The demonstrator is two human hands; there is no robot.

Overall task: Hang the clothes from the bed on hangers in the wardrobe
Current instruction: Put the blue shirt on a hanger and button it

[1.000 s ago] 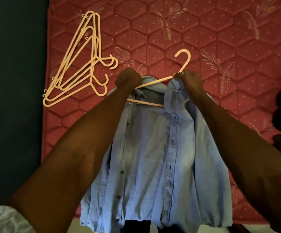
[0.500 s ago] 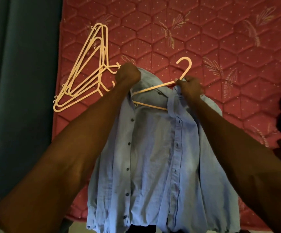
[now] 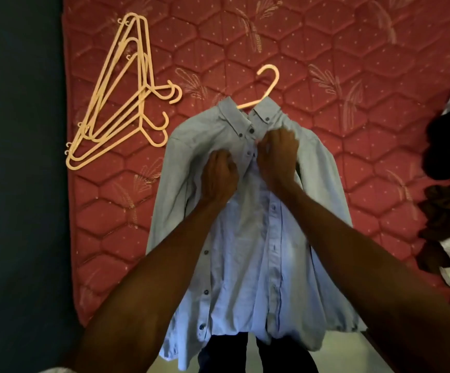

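Both hands (image 3: 248, 165) apparently pinching hangered shirt (image 3: 245, 251) placket

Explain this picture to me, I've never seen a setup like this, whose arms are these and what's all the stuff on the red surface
No machine here: a person wears a camera on their head, looking down at their own two arms. The left hand and right hand have their fingers curled on the front of a light blue shirt, near its top buttons. The shirt is on a pale hanger, whose hook pokes out past the collar, and lies on a red quilted mattress. To the left lies a stack of spare hangers. At the right edge sits a pile of dark and white clothes.
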